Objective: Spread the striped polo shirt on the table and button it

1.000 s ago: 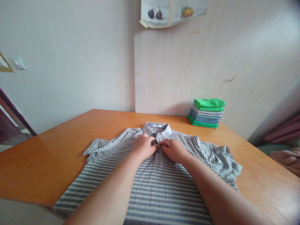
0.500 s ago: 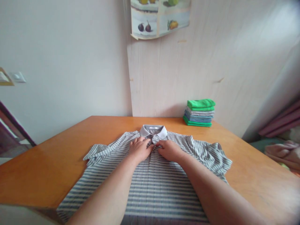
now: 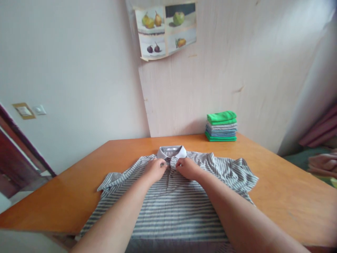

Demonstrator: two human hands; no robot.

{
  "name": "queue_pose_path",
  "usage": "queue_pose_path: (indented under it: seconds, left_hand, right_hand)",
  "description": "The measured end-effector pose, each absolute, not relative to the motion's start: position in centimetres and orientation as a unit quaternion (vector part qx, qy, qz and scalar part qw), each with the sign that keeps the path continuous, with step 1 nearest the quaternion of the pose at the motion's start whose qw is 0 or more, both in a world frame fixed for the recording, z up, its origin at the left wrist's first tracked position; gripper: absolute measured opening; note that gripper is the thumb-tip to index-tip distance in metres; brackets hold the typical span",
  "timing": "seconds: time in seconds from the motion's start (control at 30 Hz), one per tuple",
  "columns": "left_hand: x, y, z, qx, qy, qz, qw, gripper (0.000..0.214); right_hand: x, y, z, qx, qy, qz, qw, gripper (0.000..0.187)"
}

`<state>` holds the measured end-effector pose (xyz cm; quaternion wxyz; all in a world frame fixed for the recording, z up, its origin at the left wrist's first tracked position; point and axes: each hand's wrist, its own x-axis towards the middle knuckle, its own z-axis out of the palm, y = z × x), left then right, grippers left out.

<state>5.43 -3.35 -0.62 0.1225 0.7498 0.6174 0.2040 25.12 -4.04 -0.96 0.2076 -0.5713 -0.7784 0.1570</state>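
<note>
A grey-and-white striped polo shirt [image 3: 173, 207] lies front side up with its pale collar [image 3: 181, 151] toward the far side. Its short sleeves spread left and right, the right one more rumpled. Just below the collar, my left hand [image 3: 155, 169] is closed in a pinch on the shirt front, left of the button placket. My right hand [image 3: 188, 168] pinches the cloth on the other side of the placket. Both sets of fingertips are partly hidden by the hands. The lower part of the shirt reaches the table's near edge.
On the orange-brown wooden table [image 3: 286, 203], a stack of folded clothes [image 3: 221, 126], green, grey and blue, stands at the back right by the wall. A fruit picture sheet [image 3: 165, 30] hangs above. Crumpled fabric [image 3: 322, 165] lies beyond the table's right edge.
My left hand's fingers, spread on the shirt before, have curled into a pinch. The hands are slightly farther apart at the placket. The view has tilted upward and turned a little.
</note>
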Motion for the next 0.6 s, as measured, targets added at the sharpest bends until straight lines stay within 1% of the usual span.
queue_pose_path:
  seconds: [0.1,0.2,0.37,0.6]
  left_hand:
    - [5.8,-1.8,-0.9,0.746,0.614,0.221,0.133,0.015]
    - [6.3,-0.8,-1.9,0.746,0.603,0.224,0.170,0.010]
    - [6.4,0.2,-2.9,0.738,0.594,0.242,0.207,0.013]
    - [6.2,0.0,-3.3,0.738,0.585,0.252,0.221,0.014]
  right_hand:
    - [25.1,-3.9,-1.0,-0.582,-0.767,0.155,0.222,0.025]
    - [25.1,-4.0,-1.1,-0.583,-0.765,0.160,0.222,0.024]
    - [24.9,-4.3,-1.1,-0.573,-0.775,0.167,0.207,0.027]
    - [24.8,-4.5,-1.1,-0.561,-0.790,0.162,0.190,0.036]
